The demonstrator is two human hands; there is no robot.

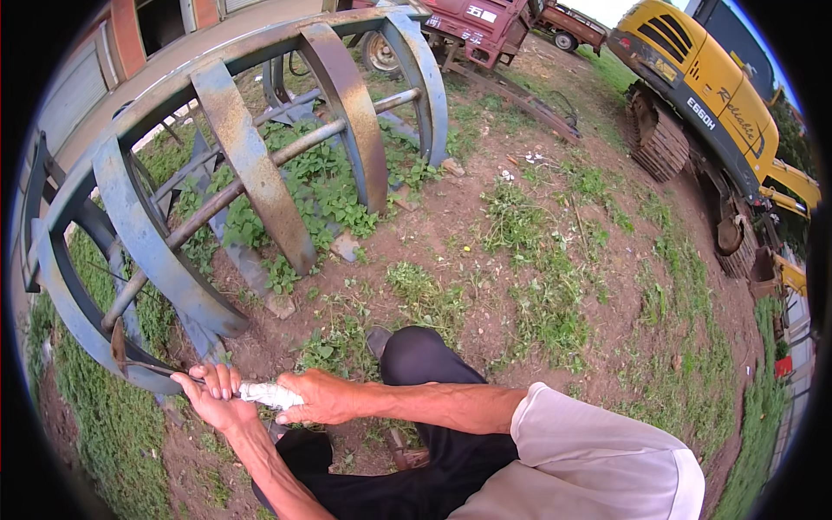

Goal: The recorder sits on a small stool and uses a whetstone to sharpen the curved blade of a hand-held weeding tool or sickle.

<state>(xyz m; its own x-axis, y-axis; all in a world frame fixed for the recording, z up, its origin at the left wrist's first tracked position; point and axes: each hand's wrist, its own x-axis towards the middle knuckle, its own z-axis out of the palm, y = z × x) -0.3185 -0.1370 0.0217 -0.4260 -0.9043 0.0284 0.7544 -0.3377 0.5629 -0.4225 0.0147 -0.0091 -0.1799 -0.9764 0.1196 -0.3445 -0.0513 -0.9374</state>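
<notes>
1. Head view. Landmark: the big rusted blue steel wheel frame (234, 165), lying tilted on the weedy dirt ground (537, 260).
2. Both hands work at the frame's near lower rim. The left hand (212, 397) is closed around a thin metal rod (160, 370); fingers curl over it, thumb under.
3. The right hand (322, 399) is closed on a wad of white cloth wrapping (270, 395) around the same rod, just right of the left hand, the two nearly touching.
4. Judgement: the cloth likely pads the grip, and the two fists close together give firm control of a slim tool.
5. Rod's long axis runs nearly level, left to right. Its far end points left toward the frame's rim and meets it near a rusty bracket (117, 345); whether it is hooked there I cannot tell.
6. Person crouches, dark-trousered knee (420, 355) just right of the frame.
7. Well beyond the frame, to the right: a yellow excavator (702, 95); behind, a red truck (477, 26).
</notes>
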